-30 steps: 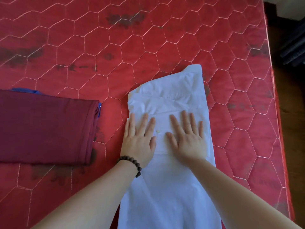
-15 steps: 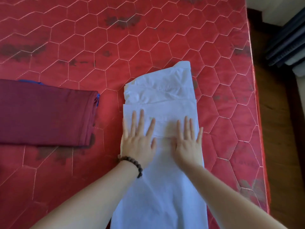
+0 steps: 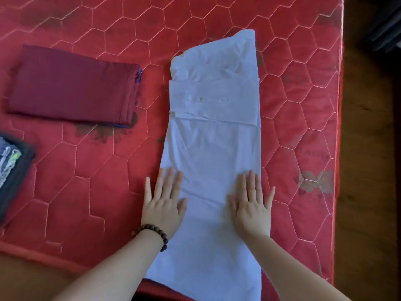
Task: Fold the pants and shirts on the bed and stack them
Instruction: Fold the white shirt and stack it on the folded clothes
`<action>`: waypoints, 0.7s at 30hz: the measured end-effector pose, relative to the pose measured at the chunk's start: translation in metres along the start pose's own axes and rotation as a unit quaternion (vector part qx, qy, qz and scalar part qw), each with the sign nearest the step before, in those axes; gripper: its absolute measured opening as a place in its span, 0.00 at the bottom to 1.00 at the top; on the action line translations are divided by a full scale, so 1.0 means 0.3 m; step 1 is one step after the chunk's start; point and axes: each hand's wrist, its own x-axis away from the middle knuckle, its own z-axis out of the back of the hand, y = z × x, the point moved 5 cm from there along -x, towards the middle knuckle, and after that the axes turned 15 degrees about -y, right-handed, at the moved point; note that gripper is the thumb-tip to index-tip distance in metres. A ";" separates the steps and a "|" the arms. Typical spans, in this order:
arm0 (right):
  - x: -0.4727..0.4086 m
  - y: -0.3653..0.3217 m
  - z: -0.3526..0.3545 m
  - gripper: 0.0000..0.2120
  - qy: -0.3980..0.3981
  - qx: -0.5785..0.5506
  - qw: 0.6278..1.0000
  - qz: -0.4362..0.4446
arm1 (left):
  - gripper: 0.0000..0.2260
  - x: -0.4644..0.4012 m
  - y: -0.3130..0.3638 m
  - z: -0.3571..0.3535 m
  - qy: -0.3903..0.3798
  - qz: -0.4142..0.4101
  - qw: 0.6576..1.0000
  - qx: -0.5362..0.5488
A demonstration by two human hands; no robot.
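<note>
A white shirt (image 3: 213,135) lies flat on the red quilted mattress (image 3: 303,105), folded into a long narrow strip with its sleeve cuff laid across the upper part. Its lower end hangs over the mattress's near edge. My left hand (image 3: 163,204), a bead bracelet on its wrist, rests flat on the strip's left edge, fingers spread. My right hand (image 3: 251,206) presses flat on the strip's right side. A folded maroon garment (image 3: 71,85) with a blue edge lies to the left, apart from the shirt.
A dark folded item with a light print (image 3: 13,170) lies at the left edge. The mattress ends at the right, with dark wooden floor (image 3: 368,192) beyond. Floor shows below the near mattress edge.
Both hands have slid down the shirt from near the cuff toward me and spread out to its sides. The view has shifted, showing more of the near mattress edge.
</note>
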 end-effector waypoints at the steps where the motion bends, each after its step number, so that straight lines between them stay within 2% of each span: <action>1: 0.025 -0.041 -0.008 0.31 0.005 0.002 1.000 0.018 | 0.28 0.025 0.037 -0.019 -0.005 -0.029 1.000 -0.007; 4: 0.112 -0.197 -0.066 0.28 0.005 0.009 0.992 0.122 | 0.27 0.102 0.134 -0.091 -0.035 -0.110 0.992 -0.041; 6: 0.154 -0.234 -0.116 0.27 0.001 0.002 0.992 0.130 | 0.27 0.141 0.133 -0.125 -0.033 -0.114 0.992 -0.045; 10: 0.234 -0.135 -0.201 0.27 -0.014 -0.002 0.996 0.086 | 0.27 0.224 0.055 -0.159 -0.022 -0.127 0.991 -0.035; 15: 0.365 0.028 -0.233 0.26 -0.062 0.050 0.987 0.142 | 0.25 0.299 -0.066 -0.150 -0.042 -0.194 0.978 -0.057; 18: 0.408 0.129 -0.179 0.27 -0.027 0.065 0.985 0.157 | 0.32 0.295 -0.148 -0.102 -0.023 -0.188 0.980 -0.066; 21: 0.428 0.209 -0.145 0.34 -0.001 0.088 0.988 0.128 | 0.41 0.287 -0.202 -0.083 -0.011 -0.185 0.980 -0.067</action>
